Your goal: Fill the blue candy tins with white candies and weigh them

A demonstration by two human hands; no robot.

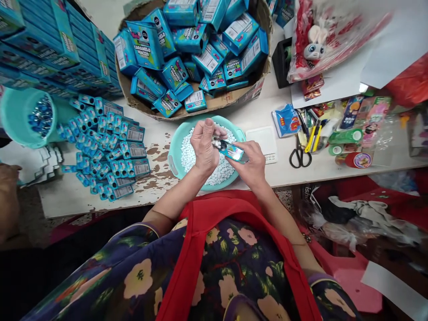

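A turquoise basin [174,147] full of small white candies [219,174] sits right in front of me. Over it, my right hand [251,161] grips a small blue candy box [234,152] lying on its side, its end toward my other hand. My left hand [205,145] is cupped at that end, with a few white candies between its curled fingers and the box. Left of the basin lies a pile of similar small blue boxes [110,142], many with round holes in their ends.
A cardboard carton [214,103] of blue boxes stands behind the basin. Stacked blue boxes [40,49] and a turquoise bucket [10,116] are at left. A white scale [262,136], scissors [300,157] and a yellow cutter [311,137] lie right. A person's hand [8,196] shows far left.
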